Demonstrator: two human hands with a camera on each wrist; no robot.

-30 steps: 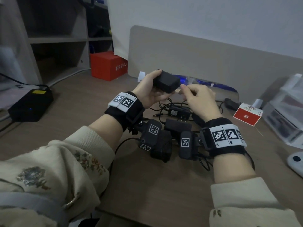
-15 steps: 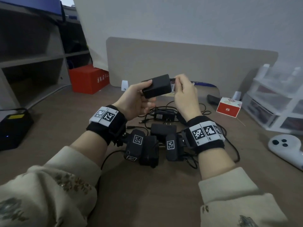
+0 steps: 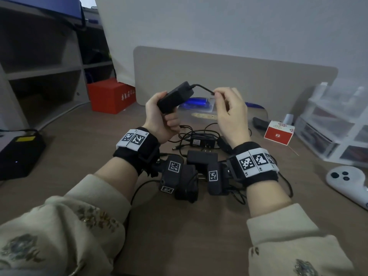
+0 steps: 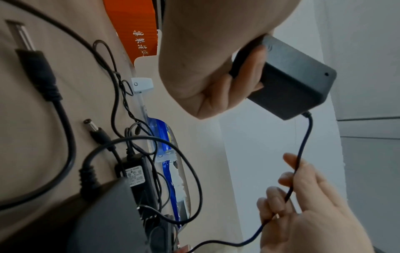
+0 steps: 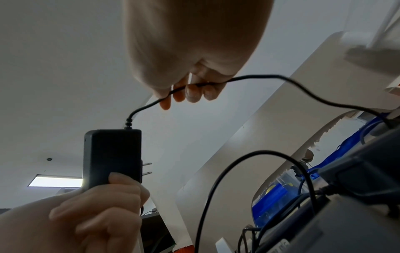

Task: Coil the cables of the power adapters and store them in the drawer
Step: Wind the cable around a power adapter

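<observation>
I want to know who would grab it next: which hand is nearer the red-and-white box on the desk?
Right. The right hand pinches the cable just left of the red-and-white box; the left hand, gripping the adapter, sits farther left.

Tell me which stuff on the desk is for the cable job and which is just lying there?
For the job:
held adapter in the left hand
its cable, pinched by the right hand
more adapters on the desk
clear drawers

Just lying about:
red box
small red box
white controller
black box
</observation>
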